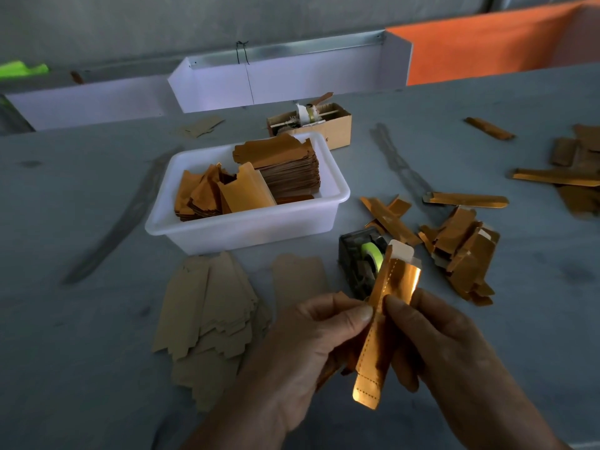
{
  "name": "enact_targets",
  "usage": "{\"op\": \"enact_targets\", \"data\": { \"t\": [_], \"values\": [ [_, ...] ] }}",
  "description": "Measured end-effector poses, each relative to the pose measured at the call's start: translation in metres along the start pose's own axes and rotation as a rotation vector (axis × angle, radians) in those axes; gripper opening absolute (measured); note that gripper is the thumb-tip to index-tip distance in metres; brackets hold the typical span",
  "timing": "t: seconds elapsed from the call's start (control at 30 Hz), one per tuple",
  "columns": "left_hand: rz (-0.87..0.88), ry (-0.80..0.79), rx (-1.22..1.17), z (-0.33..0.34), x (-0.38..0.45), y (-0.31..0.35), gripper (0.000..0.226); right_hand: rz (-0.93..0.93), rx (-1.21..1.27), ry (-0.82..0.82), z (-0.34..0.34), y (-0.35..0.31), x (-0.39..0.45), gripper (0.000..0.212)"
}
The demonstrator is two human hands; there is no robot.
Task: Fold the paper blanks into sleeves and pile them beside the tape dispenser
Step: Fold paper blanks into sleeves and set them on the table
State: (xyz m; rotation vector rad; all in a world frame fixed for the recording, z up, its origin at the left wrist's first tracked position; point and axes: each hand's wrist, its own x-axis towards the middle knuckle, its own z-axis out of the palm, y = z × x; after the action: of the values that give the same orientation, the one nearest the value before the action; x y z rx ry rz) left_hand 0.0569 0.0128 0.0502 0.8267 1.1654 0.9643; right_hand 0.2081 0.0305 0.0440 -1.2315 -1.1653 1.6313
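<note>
Both hands' grips pinching one gold blank (383,319), long axis near-upright, tipped right

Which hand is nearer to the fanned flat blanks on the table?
Left. The left hand is just right of the flat blanks; the right hand is farther right.
</note>
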Motion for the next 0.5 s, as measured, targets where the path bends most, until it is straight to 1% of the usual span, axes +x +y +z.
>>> {"op": "enact_targets", "data": {
  "t": [0.07, 0.13, 0.27, 0.4, 0.5],
  "values": [
    [0.013, 0.005, 0.066, -0.0004, -0.0003, 0.0008, 0.017, -0.006, -0.027, 0.008, -0.0006, 0.0001, -0.0003, 0.039],
    [0.038, 0.02, 0.157, -0.0007, -0.0009, 0.001, 0.009, -0.02, -0.067, 0.005, 0.0002, 0.0004, -0.0005, 0.046],
    [0.083, 0.08, 0.275, 0.0009, -0.0028, 0.0021, 0.006, -0.051, -0.106, -0.003, -0.0004, -0.0002, -0.0002, 0.052],
    [0.107, 0.094, 0.383, 0.002, -0.0037, 0.0006, 0.006, -0.026, -0.067, 0.027, -0.0022, -0.006, 0.0049, 0.039],
    [0.062, 0.08, 0.37, 0.0025, -0.0028, 0.0009, 0.007, -0.019, -0.035, 0.034, -0.002, -0.006, 0.0065, 0.029]
  ]
}}
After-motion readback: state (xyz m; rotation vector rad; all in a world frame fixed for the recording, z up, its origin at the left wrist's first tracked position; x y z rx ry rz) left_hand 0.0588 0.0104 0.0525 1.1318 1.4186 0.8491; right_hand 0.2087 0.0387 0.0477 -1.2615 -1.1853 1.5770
